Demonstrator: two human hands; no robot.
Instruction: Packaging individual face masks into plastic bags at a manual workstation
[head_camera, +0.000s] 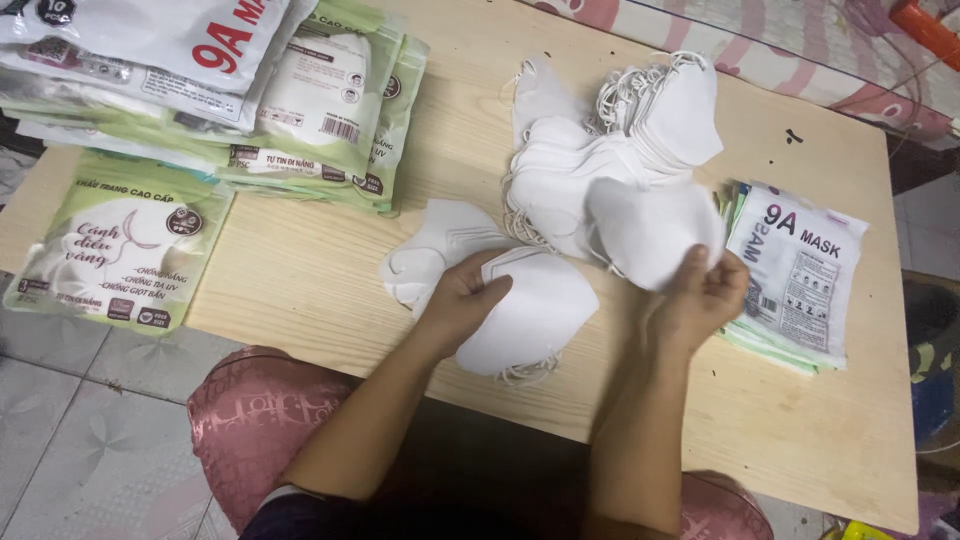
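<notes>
Head view looks down on our two hands at work over a pale wooden counter (300, 270). Our left hand (462, 300) is closed over a small stack of white masks (530, 315) near the front edge, fingers curled on top, pressing it flat; the stack's long axis runs from lower left to upper right, and its ear loops poke out toward us at the bottom. Our right hand (705, 295) pinches the lower edge of a single white mask (650, 230), fingers narrow around it, its broad side turned up and its long axis lying roughly across the counter. Just behind that mask sits a loose heap of white masks (620, 130), fanned out with loops tangled at the top. Right of our right hand lies a pile of flat empty pouches (800, 270). At the far left corner, filled packs (200, 90) are stacked, one green pack (110, 250) lying apart.
</notes>
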